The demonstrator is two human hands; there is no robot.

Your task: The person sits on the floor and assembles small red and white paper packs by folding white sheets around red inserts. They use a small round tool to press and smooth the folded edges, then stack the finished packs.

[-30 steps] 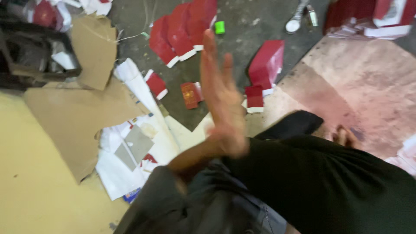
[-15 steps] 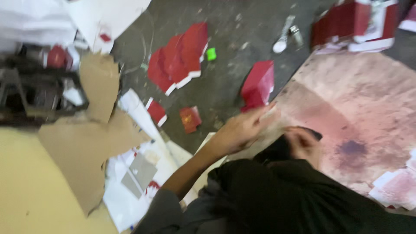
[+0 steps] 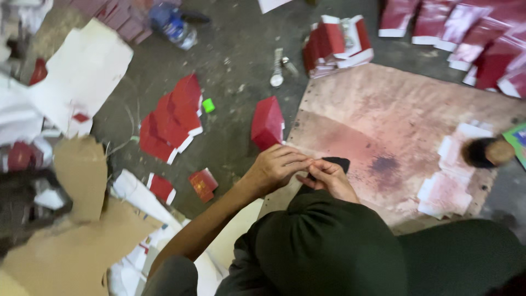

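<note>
My left hand (image 3: 276,167) reaches in from the lower left with its fingers curled, and its fingertips meet my right hand (image 3: 329,180) just above my knee in dark green cloth (image 3: 329,252). Between the two hands lies a small black object (image 3: 338,163), and my right hand's fingers close around its near end. Whether my left hand grips it too is hidden. Both hands sit at the near left edge of a stained brown cardboard sheet (image 3: 394,120). A folded red carton (image 3: 267,123) stands just beyond my left hand.
Flat red cartons (image 3: 170,118) fan out on the grey floor, with more stacked at the back (image 3: 337,44) and top right (image 3: 471,33). Also there: a small green piece (image 3: 208,105), a wristwatch (image 3: 277,68), a plastic bottle (image 3: 172,24), a brush (image 3: 485,151) and torn cardboard (image 3: 82,219).
My left hand was raised with its fingers spread; it has come down and curled against my right hand over the black object. The view has swung to the right.
</note>
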